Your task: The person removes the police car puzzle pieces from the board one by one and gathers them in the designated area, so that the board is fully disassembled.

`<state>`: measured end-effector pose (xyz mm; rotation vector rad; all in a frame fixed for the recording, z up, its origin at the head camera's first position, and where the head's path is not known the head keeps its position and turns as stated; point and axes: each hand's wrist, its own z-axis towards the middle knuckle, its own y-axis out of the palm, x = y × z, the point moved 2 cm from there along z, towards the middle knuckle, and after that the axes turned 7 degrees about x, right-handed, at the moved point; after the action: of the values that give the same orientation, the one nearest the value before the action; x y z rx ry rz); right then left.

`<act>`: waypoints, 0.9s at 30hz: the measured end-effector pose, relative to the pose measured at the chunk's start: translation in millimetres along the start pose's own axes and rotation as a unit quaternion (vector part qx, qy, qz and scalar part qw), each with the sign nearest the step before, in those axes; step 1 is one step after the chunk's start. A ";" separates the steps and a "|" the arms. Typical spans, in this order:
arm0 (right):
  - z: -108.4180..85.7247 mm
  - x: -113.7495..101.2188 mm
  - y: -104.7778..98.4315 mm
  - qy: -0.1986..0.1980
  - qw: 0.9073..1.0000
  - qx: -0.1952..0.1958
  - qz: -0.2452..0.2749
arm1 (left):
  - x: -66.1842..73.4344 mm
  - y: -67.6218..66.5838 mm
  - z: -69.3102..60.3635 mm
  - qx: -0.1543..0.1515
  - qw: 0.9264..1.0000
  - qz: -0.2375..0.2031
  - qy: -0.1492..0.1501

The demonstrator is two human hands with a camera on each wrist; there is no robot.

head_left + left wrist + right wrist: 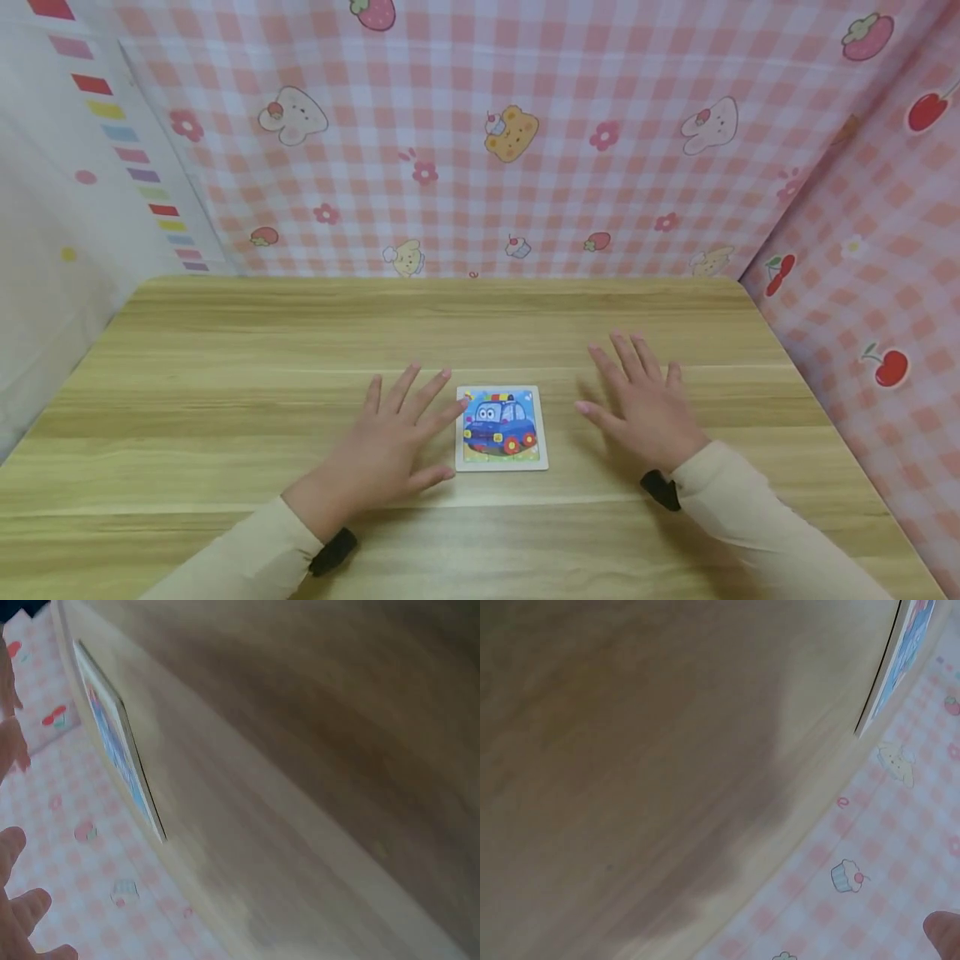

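**Car puzzle (501, 429) flat on the table (225, 408)**

Your left hand (377, 454) is released and spread at the puzzle's left edge; whether it touches is unclear. Your right hand (648, 410), also released and spread, is apart from the right edge.

Picture board (901, 664) cut off in right-wrist view, cropped digit (945, 935), perhaps thumb

No readable text, label, brand, number or sign shows in any view.
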<state>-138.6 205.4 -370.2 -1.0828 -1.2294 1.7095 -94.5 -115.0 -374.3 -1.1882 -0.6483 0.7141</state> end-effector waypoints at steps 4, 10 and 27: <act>3.9 -4.1 2.6 -0.008 1.000 -0.002 0.007 | 10.0 2.0 3.4 -0.022 0.999 -0.025 0.023; 9.7 -11.0 6.1 -0.023 1.000 -0.003 0.013 | 24.2 5.4 7.6 -0.056 0.996 -0.041 0.061; 29.4 -31.5 18.7 -0.075 0.994 -0.007 0.079 | 51.2 21.9 15.7 -0.096 0.982 -0.009 0.164</act>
<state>-156.5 162.5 -376.5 -1.1011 -1.2776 1.9346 -78.2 -61.1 -387.6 -1.4372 -0.4570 0.4322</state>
